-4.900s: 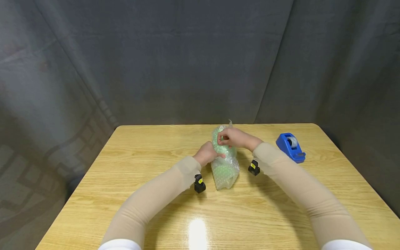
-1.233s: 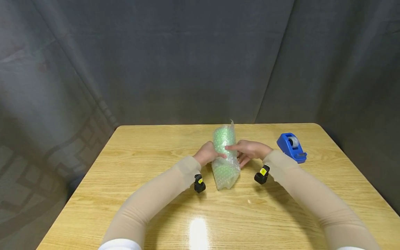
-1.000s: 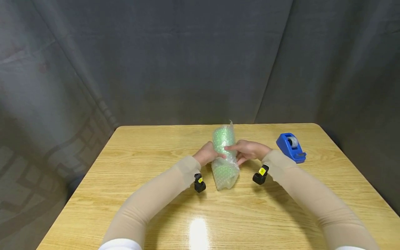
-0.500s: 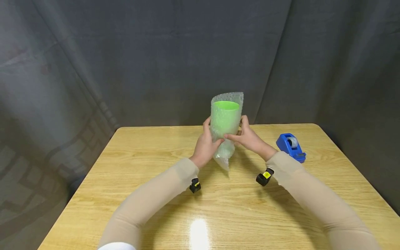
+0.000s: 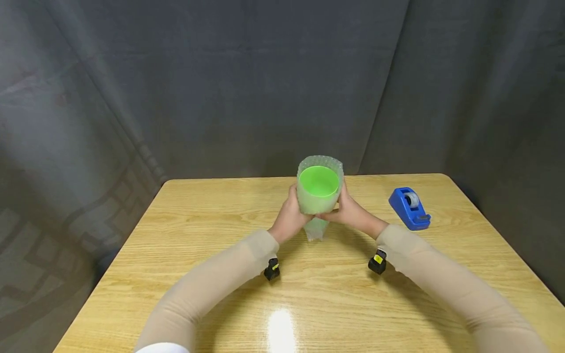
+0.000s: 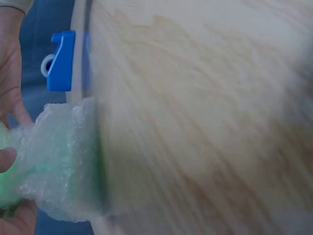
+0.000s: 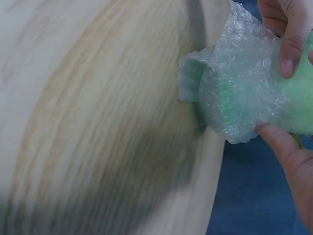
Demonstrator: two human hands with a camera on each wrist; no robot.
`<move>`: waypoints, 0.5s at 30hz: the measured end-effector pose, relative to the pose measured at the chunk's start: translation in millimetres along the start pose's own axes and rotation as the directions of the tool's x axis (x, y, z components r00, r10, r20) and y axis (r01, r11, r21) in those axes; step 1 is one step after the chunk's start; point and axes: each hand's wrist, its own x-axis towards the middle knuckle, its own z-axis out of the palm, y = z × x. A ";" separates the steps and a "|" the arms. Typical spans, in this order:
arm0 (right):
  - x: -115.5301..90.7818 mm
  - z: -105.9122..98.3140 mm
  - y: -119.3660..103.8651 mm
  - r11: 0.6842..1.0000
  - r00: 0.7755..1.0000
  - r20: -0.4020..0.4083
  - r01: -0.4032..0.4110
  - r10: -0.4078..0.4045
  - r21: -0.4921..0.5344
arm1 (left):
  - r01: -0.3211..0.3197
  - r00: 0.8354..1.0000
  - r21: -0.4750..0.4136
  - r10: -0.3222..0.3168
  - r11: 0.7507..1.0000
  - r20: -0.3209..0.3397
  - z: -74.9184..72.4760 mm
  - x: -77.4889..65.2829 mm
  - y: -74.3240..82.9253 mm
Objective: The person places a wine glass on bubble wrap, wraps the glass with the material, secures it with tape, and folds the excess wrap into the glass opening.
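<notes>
A green cup (image 5: 319, 181) is wrapped in clear bubble wrap (image 5: 315, 206), its mouth facing up toward the head view. The wrap stands up past the cup's rim, and a crumpled end hangs below near the table. My left hand (image 5: 289, 215) grips the wrapped cup from the left, and my right hand (image 5: 353, 214) grips it from the right. Both thumbs lie on its near side; most of the other fingers are hidden behind it. In the right wrist view the crumpled bottom of the bubble wrap (image 7: 239, 83) shows; whether it touches the table I cannot tell.
A blue tape dispenser (image 5: 409, 208) with a roll of clear tape stands on the wooden table (image 5: 212, 220) to the right, beyond my right forearm. The table's back edge runs just behind the cup, with a dark grey curtain (image 5: 265, 88) behind it.
The wrapped cup lay lengthwise on the table; both hands have raised and tipped it upright, so its open mouth shows. Earlier, my right hand moved from its far end down to its right side.
</notes>
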 end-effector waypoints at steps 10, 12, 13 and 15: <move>-3.3 3.3 10.4 0.999 0.998 0.046 -0.041 0.039 0.035 | 0.018 0.999 -0.013 -0.018 1.000 0.050 3.8 -1.1 -9.9; -4.3 1.9 9.9 0.998 0.996 0.074 -0.052 0.049 0.032 | 0.025 0.998 -0.010 -0.024 1.000 0.057 4.5 -1.7 -11.8; -4.4 0.3 8.8 0.998 0.993 0.098 -0.062 0.059 0.031 | 0.030 0.998 -0.013 -0.030 0.999 0.058 4.7 -2.0 -12.6; -4.5 -4.8 3.4 0.995 0.984 0.149 -0.104 0.102 0.006 | 0.041 0.998 -0.011 -0.041 0.999 0.053 5.0 -2.7 -13.4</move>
